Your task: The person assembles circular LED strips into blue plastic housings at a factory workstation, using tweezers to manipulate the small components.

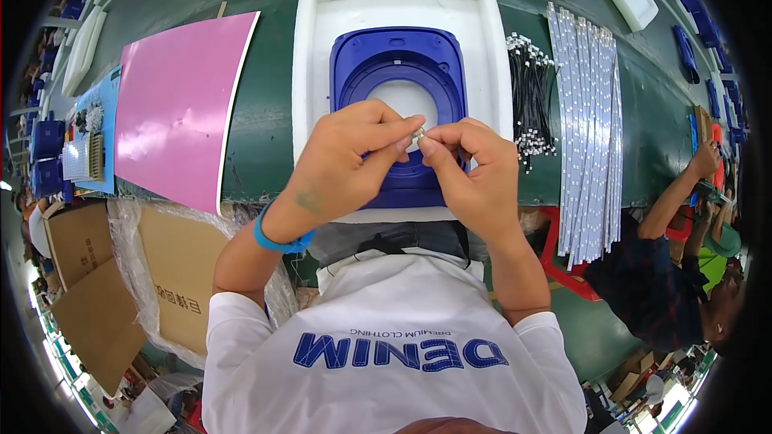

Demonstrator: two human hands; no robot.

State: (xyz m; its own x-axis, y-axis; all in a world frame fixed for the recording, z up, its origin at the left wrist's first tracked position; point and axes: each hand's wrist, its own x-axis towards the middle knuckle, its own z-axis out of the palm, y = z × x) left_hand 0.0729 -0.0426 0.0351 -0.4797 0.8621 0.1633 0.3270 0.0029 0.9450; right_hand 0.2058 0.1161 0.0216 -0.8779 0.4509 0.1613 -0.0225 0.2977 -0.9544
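My left hand (pixel 342 157) and my right hand (pixel 478 177) meet above a blue plastic ring-shaped housing (pixel 354 56). Between the thumb and forefinger of each hand is a small pale piece (pixel 418 134), too small and covered to name. Both hands are closed in a pinch on it. Beneath them the housing, with its large round opening, lies in a white foam tray (pixel 308 64); my hands cover part of its near half. Right of the tray lies a bundle of black cables (pixel 531 104) with small white connectors. Beside it are long pale strips (pixel 587 128) dotted with white squares.
A pink sheet (pixel 181 112) lies left on the green table (pixel 265 96). Beyond it sits a blue board (pixel 104 104) with small parts. Cardboard boxes (pixel 173 273) stand at lower left. A co-worker (pixel 651 273) and a red stool (pixel 575 281) are at right.
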